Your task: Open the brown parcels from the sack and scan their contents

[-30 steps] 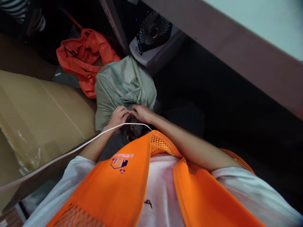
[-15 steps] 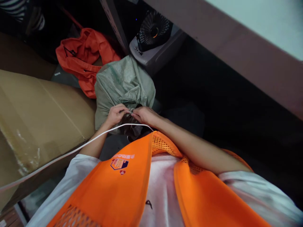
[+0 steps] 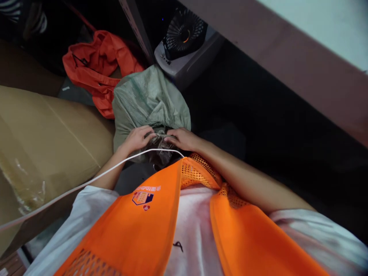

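A grey-green woven sack (image 3: 146, 96) stands in front of me, its gathered mouth facing my body. Dark, crinkled plastic (image 3: 161, 147) bunches out of that mouth. My left hand (image 3: 138, 138) is at the left side of the neck, fingers curled and thumb pressed inward. On the other side my right hand (image 3: 184, 138) has its thumb and forefinger pinched at the neck. A thin pale string (image 3: 161, 135) seems to run between the fingertips of both hands; its ends are hidden in the fingers.
A large taped cardboard box (image 3: 54, 130) stands left. Behind the sack lies a red-orange cloth bag (image 3: 100, 73). A small fan (image 3: 185, 34) sits beyond it, beside a metal post (image 3: 138, 30). A table edge (image 3: 273, 50) overhangs at upper right. A white cable (image 3: 115, 166) crosses before me.
My hands, close together at the sack's neck before, have drawn apart to left and right. More of the bunched plastic shows between them. The view has shifted slightly.
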`<action>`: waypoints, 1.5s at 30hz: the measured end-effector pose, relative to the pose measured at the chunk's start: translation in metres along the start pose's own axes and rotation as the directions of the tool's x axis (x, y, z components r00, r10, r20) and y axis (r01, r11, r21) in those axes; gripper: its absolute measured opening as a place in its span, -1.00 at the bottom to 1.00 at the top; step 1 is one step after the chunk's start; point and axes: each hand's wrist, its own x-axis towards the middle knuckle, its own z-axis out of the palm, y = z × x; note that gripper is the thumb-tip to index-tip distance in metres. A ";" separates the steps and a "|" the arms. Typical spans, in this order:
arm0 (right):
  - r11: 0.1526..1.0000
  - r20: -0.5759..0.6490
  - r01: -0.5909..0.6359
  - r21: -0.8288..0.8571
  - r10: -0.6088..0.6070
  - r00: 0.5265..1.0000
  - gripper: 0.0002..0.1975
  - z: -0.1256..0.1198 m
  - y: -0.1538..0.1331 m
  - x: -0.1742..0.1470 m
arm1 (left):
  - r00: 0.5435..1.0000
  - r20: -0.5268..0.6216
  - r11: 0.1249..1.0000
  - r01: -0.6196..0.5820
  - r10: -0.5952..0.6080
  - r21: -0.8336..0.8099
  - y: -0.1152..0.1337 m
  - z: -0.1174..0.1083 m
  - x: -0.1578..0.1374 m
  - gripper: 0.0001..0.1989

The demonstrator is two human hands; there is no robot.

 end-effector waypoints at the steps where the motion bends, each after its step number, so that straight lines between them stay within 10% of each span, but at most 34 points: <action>1: 1.000 0.021 -0.023 -0.003 0.023 1.000 -0.74 -0.004 0.002 0.001 | 0.999 0.048 0.999 0.012 -0.015 0.047 0.002 -0.002 -0.001 -0.62; 6: 0.994 0.064 -0.109 -0.004 0.109 0.992 -0.76 -0.022 -0.001 -0.001 | 0.989 0.077 0.956 0.099 -0.125 0.278 0.008 0.013 0.007 -0.54; 11: 0.982 0.075 -0.115 0.151 0.104 0.992 -0.76 -0.036 -0.020 -0.014 | 0.936 -0.339 0.955 0.183 -0.097 0.232 0.009 0.022 0.038 -0.51; 15: 0.979 0.024 -0.059 0.193 0.055 0.998 -0.70 -0.045 -0.028 -0.015 | 0.839 -0.543 0.995 0.017 0.038 0.095 0.010 0.005 0.053 -0.65; 18: 0.950 0.055 0.010 0.313 -0.029 0.998 -0.68 -0.049 -0.029 -0.010 | 0.918 -0.385 0.986 -0.140 0.095 -0.091 0.012 -0.013 0.048 -0.78; 21: 0.930 -0.131 0.114 0.349 -0.072 0.989 -0.73 -0.051 -0.032 -0.001 | 0.995 -0.103 0.950 -0.050 0.019 -0.308 0.016 -0.037 0.035 -0.75; 25: 0.888 -0.263 0.182 0.423 -0.071 0.962 -0.82 -0.048 -0.045 0.011 | 0.974 0.226 0.884 0.094 0.013 -0.458 0.024 -0.065 0.026 -0.60; 29: 0.856 -0.081 0.041 0.516 0.002 0.997 -0.86 -0.047 -0.052 0.010 | 0.969 0.229 0.894 0.019 0.095 -0.449 0.038 -0.078 0.042 -0.20; 38: 0.988 -0.164 0.020 -0.154 -0.045 0.985 -0.79 -0.056 -0.032 -0.032 | 0.995 0.001 0.964 0.101 -0.104 0.247 0.059 -0.022 0.058 -0.74; 42: 0.971 -0.229 0.001 -0.238 -0.057 0.972 -0.74 -0.050 -0.027 -0.049 | 0.976 0.198 0.995 0.096 -0.095 0.005 0.061 -0.002 0.054 -0.62; 45: 0.961 -0.226 -0.019 -0.276 -0.046 0.973 -0.70 -0.044 -0.021 -0.058 | 0.855 0.519 0.924 0.182 0.021 -0.336 0.065 0.000 0.058 -0.65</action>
